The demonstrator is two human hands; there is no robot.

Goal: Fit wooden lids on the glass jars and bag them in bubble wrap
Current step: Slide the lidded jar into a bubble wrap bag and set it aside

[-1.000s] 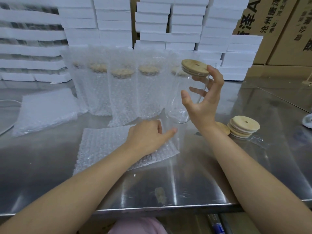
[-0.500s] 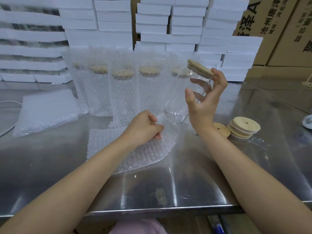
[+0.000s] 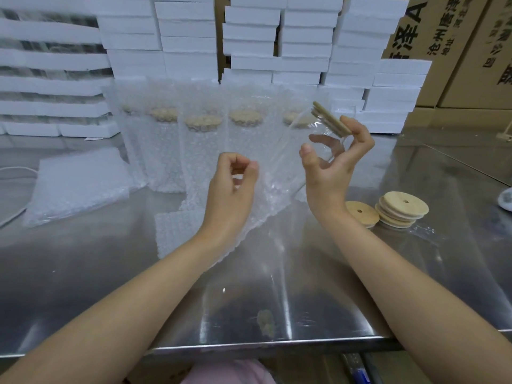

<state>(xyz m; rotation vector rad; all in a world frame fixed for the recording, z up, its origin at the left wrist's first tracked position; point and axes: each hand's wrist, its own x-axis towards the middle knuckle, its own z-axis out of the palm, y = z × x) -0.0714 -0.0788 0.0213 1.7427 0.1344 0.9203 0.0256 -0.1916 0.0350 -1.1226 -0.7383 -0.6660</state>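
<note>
Fingers of the right hand (image 3: 329, 176) wrap the tilted jar (image 3: 291, 156), base pointing left toward the bag (image 3: 259, 214) pinched by the left hand (image 3: 231, 185).

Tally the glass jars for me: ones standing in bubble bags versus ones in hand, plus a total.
Bagged jars, standing at the back: 5
Lidded jar in the right hand: 1
Total: 6 jars

Person's arms and clothing, head view.
Left hand (image 3: 232, 187) and right hand (image 3: 329, 173) were bare, forearms uncovered; pink garment (image 3: 230, 372) showed below.
</note>
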